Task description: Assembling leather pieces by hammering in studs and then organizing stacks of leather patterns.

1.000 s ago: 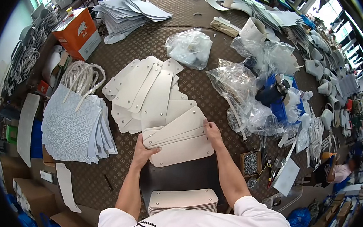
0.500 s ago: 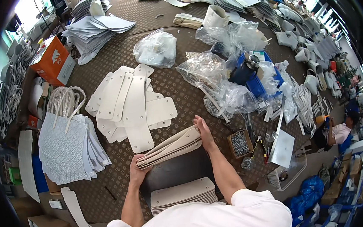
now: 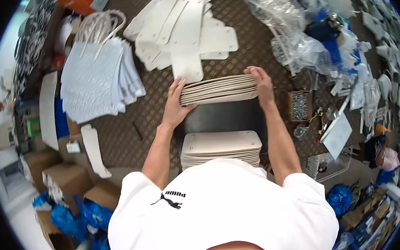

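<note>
Between my two hands is a bundle of long cream panels (image 3: 218,91) with rounded ends, held edge-on so their layered edges show. My left hand (image 3: 175,106) closes on the bundle's left end, and my right hand (image 3: 264,89) closes on its right end. Under it lies a dark flat board (image 3: 223,118). Nearer my body, a neat stack of similar panels (image 3: 221,143) with small metal studs at the corners rests on the board. Beyond my hands, a loose, fanned-out pile of studded cream panels (image 3: 184,34) covers part of the patterned table.
Patterned bag pieces with cord handles (image 3: 95,79) lie at the left, above a single cream strip (image 3: 94,150). A small box of metal studs (image 3: 300,105) sits right of my right hand. Clear plastic bags (image 3: 291,28) lie farther right; cardboard boxes (image 3: 66,182) stand lower left.
The bundle has gone from slanted and fanned to level, with its edges more even. Both hands still grip its ends. The view has tilted down toward my body.
</note>
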